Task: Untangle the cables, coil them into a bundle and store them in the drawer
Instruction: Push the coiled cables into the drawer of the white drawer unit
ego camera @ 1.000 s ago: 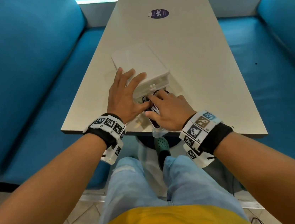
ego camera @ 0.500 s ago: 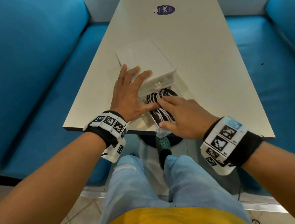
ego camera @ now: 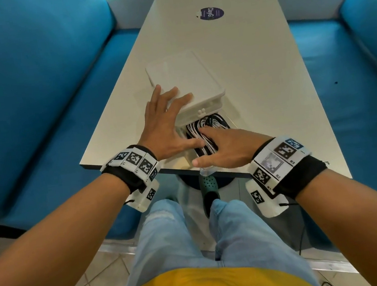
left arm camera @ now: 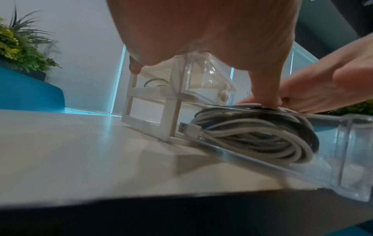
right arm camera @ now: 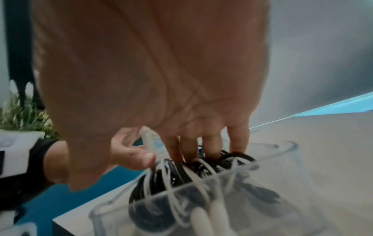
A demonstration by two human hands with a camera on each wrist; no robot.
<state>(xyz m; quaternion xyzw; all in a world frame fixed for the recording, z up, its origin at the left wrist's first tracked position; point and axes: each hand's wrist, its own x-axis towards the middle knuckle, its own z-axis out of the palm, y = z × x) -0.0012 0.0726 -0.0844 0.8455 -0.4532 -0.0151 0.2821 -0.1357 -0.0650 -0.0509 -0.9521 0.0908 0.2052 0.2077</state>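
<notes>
Two hands meet at a small white drawer unit (ego camera: 189, 81) that stands near the front edge of the pale table (ego camera: 259, 86). Its lower clear drawer (left arm camera: 353, 159) is pulled out toward the person, past the table's edge, and the bundle of cables (ego camera: 207, 126) — black and white loops coiled together — lies inside it. From the left wrist view a white USB plug (left arm camera: 191, 129) sticks out of the coil toward the unit's frame.

The left hand (ego camera: 169, 126) lies flat, fingers spread over the near corner of the unit's top, its thumb (left arm camera: 266, 89) reaching sideways to press down on the coil. The right hand (ego camera: 228, 147) is laid over the drawer with fingers fairly straight; its fingertips (right arm camera: 214, 148) push into the top of the cables, and neither hand curls round them. The upper drawer (left arm camera: 207, 79), also clear, sits closed in the frame with a small round knob on its front.

Blue cushioned benches (ego camera: 35, 102) run along both sides of the table, and a round dark sticker (ego camera: 210, 13) marks its far end. Green plants (left arm camera: 18, 47) show behind the bench in the left wrist view.
</notes>
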